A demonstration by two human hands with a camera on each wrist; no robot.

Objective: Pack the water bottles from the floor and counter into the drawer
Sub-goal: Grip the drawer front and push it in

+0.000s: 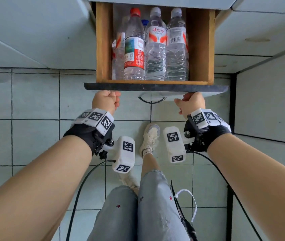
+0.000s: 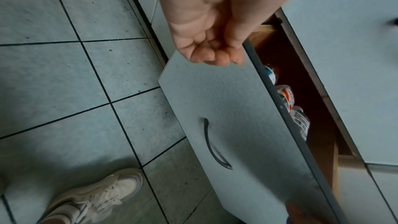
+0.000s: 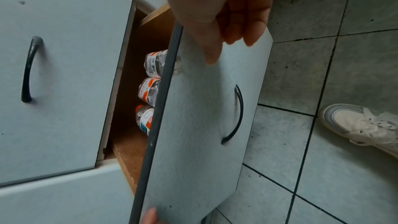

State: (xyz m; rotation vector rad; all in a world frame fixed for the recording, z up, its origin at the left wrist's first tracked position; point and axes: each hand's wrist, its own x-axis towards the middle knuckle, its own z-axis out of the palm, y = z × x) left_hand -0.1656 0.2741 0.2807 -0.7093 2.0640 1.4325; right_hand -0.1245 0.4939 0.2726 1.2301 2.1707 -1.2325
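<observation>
The wooden drawer (image 1: 201,49) stands pulled out, with several clear water bottles lying side by side in it. One has a red cap and red label (image 1: 134,54); two have white caps (image 1: 155,54) (image 1: 175,54). My left hand (image 1: 106,100) is a fist holding nothing, knuckles against the left end of the grey drawer front (image 2: 237,117). My right hand (image 1: 190,102) touches the right end of the front (image 3: 193,134) with its thumb out and fingers loosely bent. The bottles (image 3: 154,65) show through the gap behind the front.
A dark curved handle (image 2: 213,146) sits mid-panel between my hands. A neighbouring shut drawer (image 3: 64,74) has its own handle (image 3: 30,69). My white shoe (image 1: 149,138) stands on the tiled floor (image 1: 33,141) below the drawer. Grey cabinet fronts flank the drawer.
</observation>
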